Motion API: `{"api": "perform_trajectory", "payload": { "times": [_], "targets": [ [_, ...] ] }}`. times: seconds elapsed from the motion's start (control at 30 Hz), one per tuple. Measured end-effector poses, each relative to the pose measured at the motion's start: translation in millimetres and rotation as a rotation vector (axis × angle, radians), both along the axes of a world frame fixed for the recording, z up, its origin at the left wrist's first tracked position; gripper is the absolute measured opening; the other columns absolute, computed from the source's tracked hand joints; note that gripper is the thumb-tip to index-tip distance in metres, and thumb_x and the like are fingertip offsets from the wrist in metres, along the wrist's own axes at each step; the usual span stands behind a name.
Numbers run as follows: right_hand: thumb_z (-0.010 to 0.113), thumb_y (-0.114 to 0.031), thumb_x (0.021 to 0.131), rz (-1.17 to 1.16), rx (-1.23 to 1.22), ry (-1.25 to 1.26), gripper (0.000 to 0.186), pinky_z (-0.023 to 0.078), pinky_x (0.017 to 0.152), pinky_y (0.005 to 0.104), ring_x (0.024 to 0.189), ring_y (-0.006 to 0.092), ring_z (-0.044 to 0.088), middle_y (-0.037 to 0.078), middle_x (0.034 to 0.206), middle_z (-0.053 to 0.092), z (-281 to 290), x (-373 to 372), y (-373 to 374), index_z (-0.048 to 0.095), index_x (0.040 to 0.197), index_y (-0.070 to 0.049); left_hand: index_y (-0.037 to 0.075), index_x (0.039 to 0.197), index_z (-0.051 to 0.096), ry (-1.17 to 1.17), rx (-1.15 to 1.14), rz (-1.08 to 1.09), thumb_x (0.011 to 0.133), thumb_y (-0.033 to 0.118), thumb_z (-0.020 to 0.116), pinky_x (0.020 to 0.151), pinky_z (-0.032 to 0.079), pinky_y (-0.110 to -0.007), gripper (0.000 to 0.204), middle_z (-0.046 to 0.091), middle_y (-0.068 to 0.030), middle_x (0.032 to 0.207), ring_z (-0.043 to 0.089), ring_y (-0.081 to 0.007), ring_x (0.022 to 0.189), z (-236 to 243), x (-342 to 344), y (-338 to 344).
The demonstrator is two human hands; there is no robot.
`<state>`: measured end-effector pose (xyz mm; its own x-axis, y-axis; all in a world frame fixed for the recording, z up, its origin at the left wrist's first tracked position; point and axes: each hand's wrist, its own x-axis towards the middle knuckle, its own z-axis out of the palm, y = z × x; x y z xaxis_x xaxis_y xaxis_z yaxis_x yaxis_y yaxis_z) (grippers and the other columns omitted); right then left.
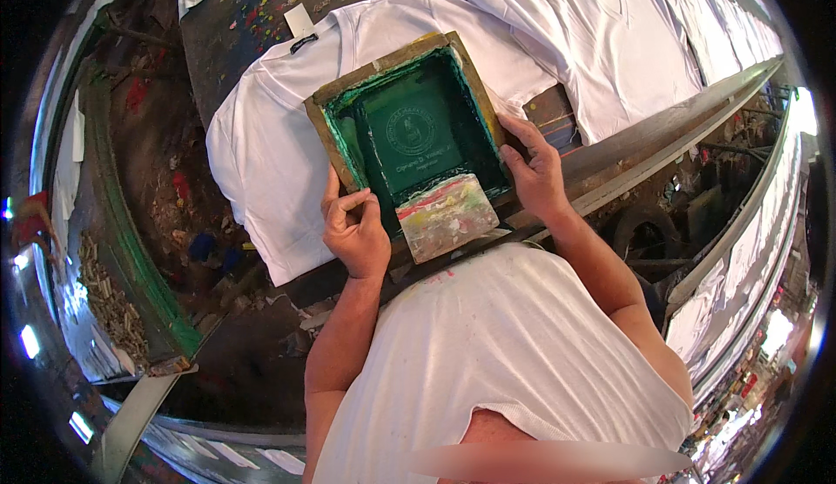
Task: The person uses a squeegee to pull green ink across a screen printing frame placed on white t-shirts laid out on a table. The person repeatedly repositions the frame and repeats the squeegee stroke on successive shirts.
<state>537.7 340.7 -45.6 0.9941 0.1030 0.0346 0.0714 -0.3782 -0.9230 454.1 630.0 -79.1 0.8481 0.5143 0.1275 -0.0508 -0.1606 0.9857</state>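
Note:
A wooden screen printing frame [326,131] with green mesh and a round emblem is held tilted over a white T-shirt [252,148]. My left hand [358,233] grips its lower left side, fingers curled at the edge. On the right side rail, my right hand [535,170] has its thumb in front and fingers along the outer edge. A paint-smeared squeegee [447,218] rests inside the frame at its near end and sticks out over the near rail. Part of the shirt is hidden behind the frame.
Another white T-shirt [601,44] lies to the right, with several more beyond it along the long table. A metal rail [653,135] runs along the table's near edge. At the left stands a green-edged bench [144,257]. A tyre [646,231] lies below on the right.

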Motion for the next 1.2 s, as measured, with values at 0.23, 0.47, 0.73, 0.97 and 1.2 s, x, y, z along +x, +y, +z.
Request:
{"api": "perform_trajectory", "payload": {
  "times": [0.23, 0.47, 0.73, 0.97, 1.2],
  "targets": [
    [0.083, 0.003, 0.085, 0.620, -0.269, -0.374, 0.051, 0.058, 0.111, 0.0472, 0.130, 0.0365, 0.070, 0.015, 0.139, 0.075, 70, -28, 0, 0.078, 0.135, -0.007, 0.000, 0.093, 0.077, 0.084, 0.053, 0.027, 0.093, -0.011, 0.077, 0.101, 0.058, -0.036, 0.011, 0.062, -0.0325, 0.164, 0.068, -0.0284, 0.139, 0, 0, 1],
    [0.079, -0.010, 0.080, 0.700, -0.482, -0.560, 0.052, 0.061, 0.106, 0.0482, 0.117, 0.0324, 0.073, 0.010, 0.122, 0.076, 86, -23, 27, 0.079, 0.131, -0.006, 0.000, 0.088, 0.077, 0.109, 0.013, 0.047, 0.088, -0.008, 0.078, 0.107, 0.056, -0.038, 0.008, 0.065, -0.0330, 0.161, 0.069, -0.0296, 0.135, -1, 1, 0],
    [0.073, -0.006, 0.089, 0.848, -0.593, -0.417, 0.038, 0.060, 0.103, 0.0483, 0.117, 0.0348, 0.075, 0.014, 0.119, 0.078, 108, 2, 39, 0.077, 0.127, -0.004, 0.001, 0.123, 0.079, 0.051, 0.059, 0.002, 0.089, -0.006, 0.080, 0.113, 0.055, -0.041, 0.034, 0.059, -0.0295, 0.167, 0.065, -0.0336, 0.143, 0, 2, -1],
    [0.069, 0.001, 0.088, 0.855, -0.586, -0.238, 0.040, 0.062, 0.100, 0.0527, 0.115, 0.0409, 0.077, 0.018, 0.116, 0.080, 119, 51, 45, 0.078, 0.126, -0.006, -0.002, 0.156, 0.063, 0.071, 0.681, -0.212, 0.091, 0.008, 0.087, 0.130, 0.040, -0.055, 0.069, 0.053, -0.0257, 0.171, 0.052, -0.0441, 0.156, 37, 11, 34],
    [0.068, 0.001, 0.091, 0.771, -0.571, -0.394, 0.037, 0.062, 0.098, 0.0519, 0.115, 0.0407, 0.077, 0.017, 0.117, 0.081, 109, 80, 60, 0.079, 0.126, -0.008, -0.003, 0.157, 0.063, 0.311, 1.093, -0.582, 0.091, 0.024, 0.091, 0.128, 0.041, -0.056, 0.077, 0.051, -0.0156, 0.175, 0.046, -0.0401, 0.160, 91, 35, 68]
  ]
}}
